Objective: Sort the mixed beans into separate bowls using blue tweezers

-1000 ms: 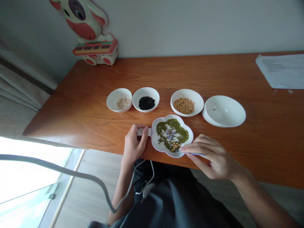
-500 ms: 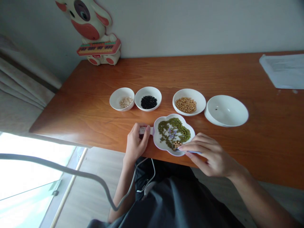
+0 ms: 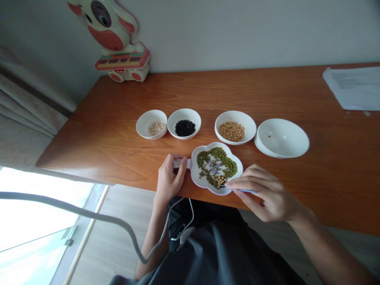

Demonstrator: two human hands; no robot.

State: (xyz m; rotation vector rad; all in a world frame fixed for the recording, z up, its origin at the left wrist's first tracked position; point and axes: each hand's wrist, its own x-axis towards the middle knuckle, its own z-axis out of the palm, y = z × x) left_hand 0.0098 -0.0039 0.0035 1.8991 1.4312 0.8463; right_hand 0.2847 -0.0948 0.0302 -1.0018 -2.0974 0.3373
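My left hand (image 3: 172, 176) is closed round the short handle of a white flower-shaped dish (image 3: 196, 178) with a lilac rim. Green mung beans (image 3: 230, 166) lie spread in the dish, with a small heap of tan soybeans (image 3: 220, 181) at its near side. Pinched in my right hand (image 3: 264, 192) is a slim tool, seemingly tweezers (image 3: 246, 191), its tip at the soybeans. My fingers partly hide it, and I cannot tell whether it grips a bean.
Behind the dish stand white bowls: one with pale flat seeds (image 3: 156, 128), one with black beans (image 3: 185, 128), one with soybeans (image 3: 231, 131), and a larger bowl (image 3: 282, 138) with a dark speck. A cow toy (image 3: 121, 59) and papers (image 3: 356, 89) sit farther back.
My right hand and the tweezers have shifted very slightly right, and more of the soybean heap shows. My left hand keeps its hold on the handle.
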